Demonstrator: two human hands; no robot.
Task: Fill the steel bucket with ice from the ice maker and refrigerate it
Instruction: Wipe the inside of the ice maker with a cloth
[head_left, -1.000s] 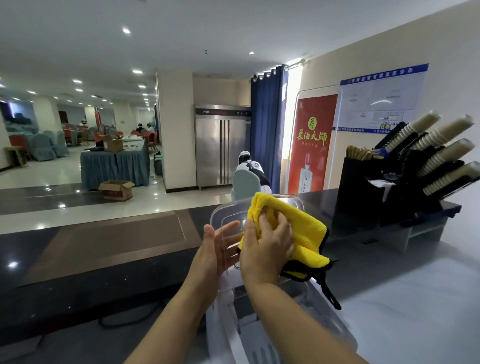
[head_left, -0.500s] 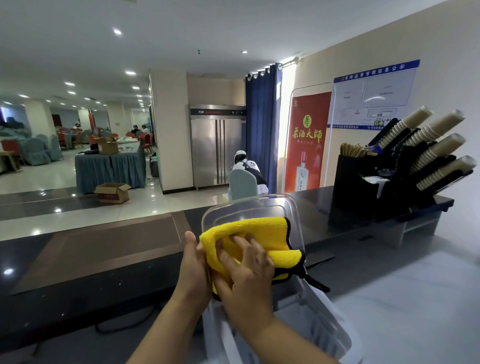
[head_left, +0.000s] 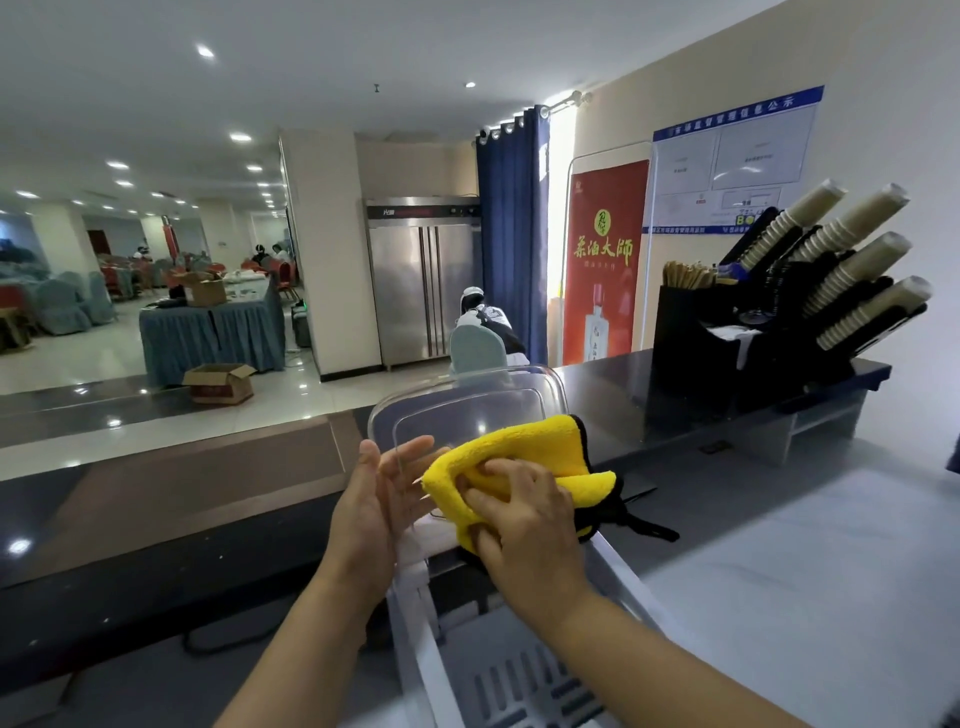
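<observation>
Counter (head_left: 156, 467) dark, hall beyond. Left hand (head_left: 374, 499) lies flat behind the clear lid (head_left: 467, 400), presumably of the ice maker (head_left: 413, 597). Right hand (head_left: 524, 525) grips the yellow cloth (head_left: 524, 447) against it. Lid probably light, slick, flexible: steady at rim. No steel bucket in view.

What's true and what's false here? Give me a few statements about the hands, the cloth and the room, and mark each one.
1. The right hand holds a yellow cloth against the clear lid. True.
2. The left hand grips the cloth too. False: its fingers are straight, laid at the lid beside the cloth.
3. Stacks of paper cups sit tilted on the right. True.
4. The steel refrigerator in the background has its doors open. False: both doors are closed.
</observation>
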